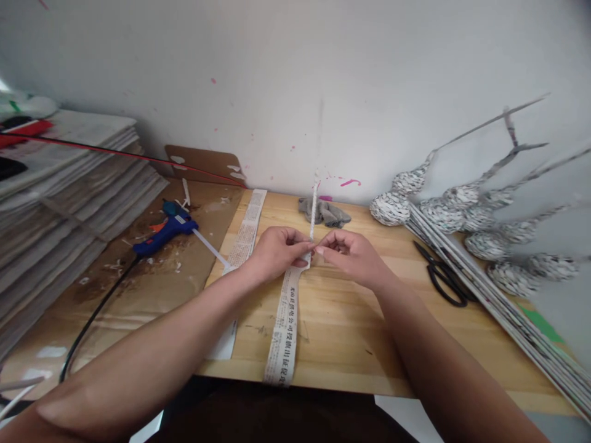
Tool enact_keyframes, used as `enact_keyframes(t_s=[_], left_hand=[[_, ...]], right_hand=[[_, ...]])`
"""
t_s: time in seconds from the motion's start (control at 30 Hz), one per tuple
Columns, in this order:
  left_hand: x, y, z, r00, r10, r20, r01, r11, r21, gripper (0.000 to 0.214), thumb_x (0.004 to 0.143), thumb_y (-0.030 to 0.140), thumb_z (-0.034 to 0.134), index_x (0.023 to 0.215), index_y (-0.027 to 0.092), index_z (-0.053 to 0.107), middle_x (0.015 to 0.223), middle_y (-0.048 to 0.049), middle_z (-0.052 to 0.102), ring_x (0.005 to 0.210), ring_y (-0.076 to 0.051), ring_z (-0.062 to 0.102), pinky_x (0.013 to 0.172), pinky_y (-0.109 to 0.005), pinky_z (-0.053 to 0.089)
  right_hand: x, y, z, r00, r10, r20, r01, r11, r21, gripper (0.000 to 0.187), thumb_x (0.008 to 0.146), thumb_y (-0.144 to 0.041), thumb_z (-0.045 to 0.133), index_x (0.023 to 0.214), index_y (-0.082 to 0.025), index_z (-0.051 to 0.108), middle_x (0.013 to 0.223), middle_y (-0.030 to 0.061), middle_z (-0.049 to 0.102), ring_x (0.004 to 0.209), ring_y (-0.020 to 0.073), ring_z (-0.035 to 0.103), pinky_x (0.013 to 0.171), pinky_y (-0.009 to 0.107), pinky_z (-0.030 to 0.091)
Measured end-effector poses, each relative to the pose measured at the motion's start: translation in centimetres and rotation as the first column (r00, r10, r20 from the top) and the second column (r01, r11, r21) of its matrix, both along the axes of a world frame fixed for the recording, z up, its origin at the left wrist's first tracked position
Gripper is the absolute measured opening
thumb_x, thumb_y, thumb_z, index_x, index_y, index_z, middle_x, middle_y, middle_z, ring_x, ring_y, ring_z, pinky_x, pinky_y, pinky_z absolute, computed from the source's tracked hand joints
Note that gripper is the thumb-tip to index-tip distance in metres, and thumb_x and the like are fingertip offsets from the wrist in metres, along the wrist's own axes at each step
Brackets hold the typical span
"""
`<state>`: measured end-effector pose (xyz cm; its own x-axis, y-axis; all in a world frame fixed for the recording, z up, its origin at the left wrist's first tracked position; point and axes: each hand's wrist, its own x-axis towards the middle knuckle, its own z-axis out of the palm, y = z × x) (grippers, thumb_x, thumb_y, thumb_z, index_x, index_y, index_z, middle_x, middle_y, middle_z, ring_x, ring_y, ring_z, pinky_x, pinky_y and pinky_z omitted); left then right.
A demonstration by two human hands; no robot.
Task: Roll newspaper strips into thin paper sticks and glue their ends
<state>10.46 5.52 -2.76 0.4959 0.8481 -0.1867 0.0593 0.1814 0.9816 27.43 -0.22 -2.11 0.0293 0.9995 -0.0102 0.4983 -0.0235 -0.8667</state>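
A printed newspaper strip [285, 326] runs from the front edge of the wooden table up to my hands. Its upper end meets a thin rolled paper tube [314, 209], which points away from me toward the wall. My left hand [279, 252] is closed, thumb and fingers pinching the strip where it joins the tube. Fingertips of my right hand [348, 253] are pressed together at the same spot, on the lower end of the tube. The two hands nearly touch, and their fingers hide the join. A grey rag [329, 214] lies just beyond them.
Left of my hands are more newspaper strips [245, 231], a blue glue gun [166, 235] on cardboard and a tall newspaper stack [69, 203]. On the right lie black scissors [446, 283], a bundle of paper tubes [489, 307] and several woven paper gourds [390, 209] against the wall.
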Motion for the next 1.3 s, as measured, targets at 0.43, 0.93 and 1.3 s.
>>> enact_keyframes(t_s=[0.43,0.93,1.3], left_hand=[[-0.2,-0.8,-0.7,0.949,0.020,-0.314,0.122,0.897,0.425,0.013,0.077,0.028,0.063,0.076,0.017,0.070,0.066,-0.0016,0.069,0.057,-0.013,0.063,0.056,-0.024,0.049],[-0.1,-1.9,-0.1,0.810,0.155,-0.566,0.355,0.640,0.682,0.013,0.082,0.018,0.058,0.082,0.018,0.072,0.080,-0.0045,0.074,0.072,-0.018,0.065,0.065,-0.027,0.043],[-0.4,-2.0,-0.2,0.777,0.191,-0.600,0.413,0.563,0.715,0.019,0.087,0.021,0.051,0.086,0.017,0.069,0.082,-0.0074,0.072,0.073,-0.019,0.065,0.065,-0.029,0.044]], right_hand=[[-1.3,-0.6,-0.1,0.984,-0.103,0.148,0.080,0.985,0.155,0.009,0.075,-0.023,0.058,0.067,-0.018,0.059,0.060,-0.0021,0.059,0.052,0.0100,0.047,0.049,0.023,0.036],[-1.2,-0.5,0.2,0.975,-0.138,0.176,0.132,0.990,0.043,0.005,0.067,-0.020,0.057,0.063,-0.019,0.060,0.058,-0.0026,0.061,0.053,0.0110,0.052,0.049,0.023,0.038],[-0.9,0.2,-0.4,0.970,-0.160,-0.183,0.136,0.981,-0.139,0.012,0.074,-0.025,0.057,0.066,-0.016,0.061,0.061,0.0007,0.062,0.053,0.0110,0.055,0.048,0.023,0.039]])
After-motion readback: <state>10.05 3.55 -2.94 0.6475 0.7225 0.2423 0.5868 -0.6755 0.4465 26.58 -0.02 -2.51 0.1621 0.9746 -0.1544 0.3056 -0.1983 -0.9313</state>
